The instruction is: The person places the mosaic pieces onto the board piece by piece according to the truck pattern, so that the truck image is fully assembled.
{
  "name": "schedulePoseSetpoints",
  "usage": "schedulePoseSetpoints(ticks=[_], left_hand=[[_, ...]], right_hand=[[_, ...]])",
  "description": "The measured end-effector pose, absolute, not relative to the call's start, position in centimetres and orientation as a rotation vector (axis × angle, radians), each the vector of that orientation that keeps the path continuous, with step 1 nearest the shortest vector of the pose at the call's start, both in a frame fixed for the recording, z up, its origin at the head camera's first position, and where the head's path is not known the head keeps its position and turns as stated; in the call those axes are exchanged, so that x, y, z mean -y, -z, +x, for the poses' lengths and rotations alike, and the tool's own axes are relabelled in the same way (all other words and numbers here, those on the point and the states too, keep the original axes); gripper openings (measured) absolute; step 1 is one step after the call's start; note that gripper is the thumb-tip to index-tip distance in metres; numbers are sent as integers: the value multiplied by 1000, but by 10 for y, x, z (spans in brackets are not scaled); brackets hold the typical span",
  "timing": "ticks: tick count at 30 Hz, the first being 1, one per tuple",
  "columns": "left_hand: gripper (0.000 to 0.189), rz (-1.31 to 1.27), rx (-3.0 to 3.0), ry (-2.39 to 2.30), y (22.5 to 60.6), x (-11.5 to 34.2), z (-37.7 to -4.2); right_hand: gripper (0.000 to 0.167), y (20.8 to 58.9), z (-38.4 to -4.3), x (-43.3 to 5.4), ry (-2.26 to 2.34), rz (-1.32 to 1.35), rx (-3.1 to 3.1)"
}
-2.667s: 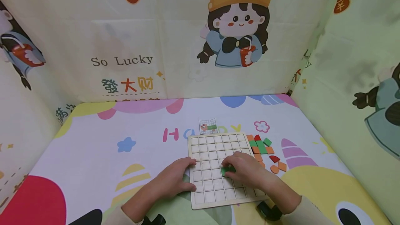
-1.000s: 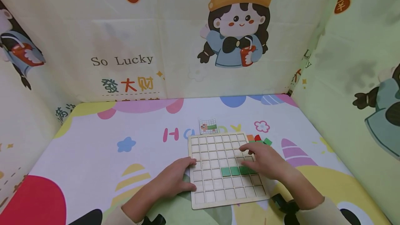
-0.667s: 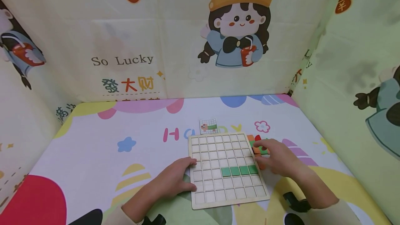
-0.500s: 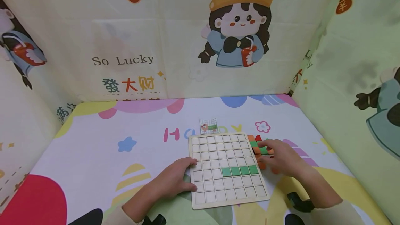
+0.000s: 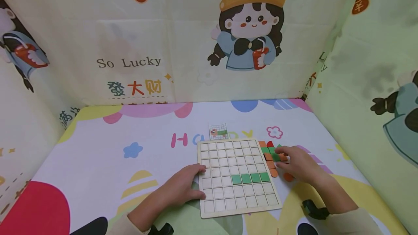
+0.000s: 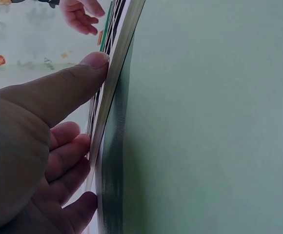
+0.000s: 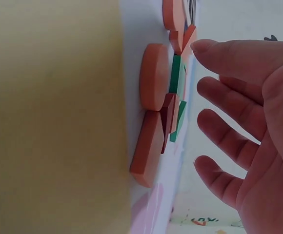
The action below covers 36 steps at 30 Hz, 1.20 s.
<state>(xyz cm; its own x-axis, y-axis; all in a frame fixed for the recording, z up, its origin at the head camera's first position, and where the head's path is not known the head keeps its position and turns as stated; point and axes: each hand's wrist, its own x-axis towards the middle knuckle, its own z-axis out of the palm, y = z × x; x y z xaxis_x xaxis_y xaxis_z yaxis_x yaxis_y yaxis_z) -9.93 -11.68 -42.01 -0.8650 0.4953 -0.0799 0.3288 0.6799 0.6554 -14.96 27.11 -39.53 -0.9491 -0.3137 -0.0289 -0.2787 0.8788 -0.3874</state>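
A pale wooden grid board [image 5: 220, 193] lies on the table with a row of several green square tiles [image 5: 250, 178] in its cells. My left hand [image 5: 179, 185] rests at the board's left edge. In the left wrist view, its thumb [image 6: 66, 85] presses the rim and the other fingers lie along the side. My right hand [image 5: 298, 163] hovers over loose tiles right of the board, holding nothing. The right wrist view shows its fingers apart, beside a round orange tile [image 7: 153, 78], a square orange tile [image 7: 148, 148] and green ones. It partly covers the pile in the head view.
A small card [image 5: 218, 132] printed with a gridded picture lies just beyond the board. Loose orange tiles [image 5: 270, 164] and a red tile [image 5: 269, 144] lie close along the board's right edge. A patterned cloth [image 5: 98, 148] covers the table, and printed sheets stand around it.
My right hand has left the green tiles on the board and moved right to the loose tiles. The whole green row shows now. My left hand stays at the board's edge.
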Motion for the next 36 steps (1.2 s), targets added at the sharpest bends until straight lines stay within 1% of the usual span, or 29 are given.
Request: schedulePoseSetpoints(ticks=[5, 12, 19, 36], left_hand=[[69, 665, -2642, -955, 421, 117, -100], [69, 658, -2639, -954, 419, 116, -100], [69, 652, -2637, -958, 418, 116, -100], [68, 651, -2629, -966, 420, 116, -100]], right_hand=[[43, 398, -152, -273, 580, -460, -2932], [38, 401, -153, -274, 567, -451, -2920], [39, 403, -153, -275, 576, -438, -2918], [32, 402, -154, -272, 560, -432, -2937]])
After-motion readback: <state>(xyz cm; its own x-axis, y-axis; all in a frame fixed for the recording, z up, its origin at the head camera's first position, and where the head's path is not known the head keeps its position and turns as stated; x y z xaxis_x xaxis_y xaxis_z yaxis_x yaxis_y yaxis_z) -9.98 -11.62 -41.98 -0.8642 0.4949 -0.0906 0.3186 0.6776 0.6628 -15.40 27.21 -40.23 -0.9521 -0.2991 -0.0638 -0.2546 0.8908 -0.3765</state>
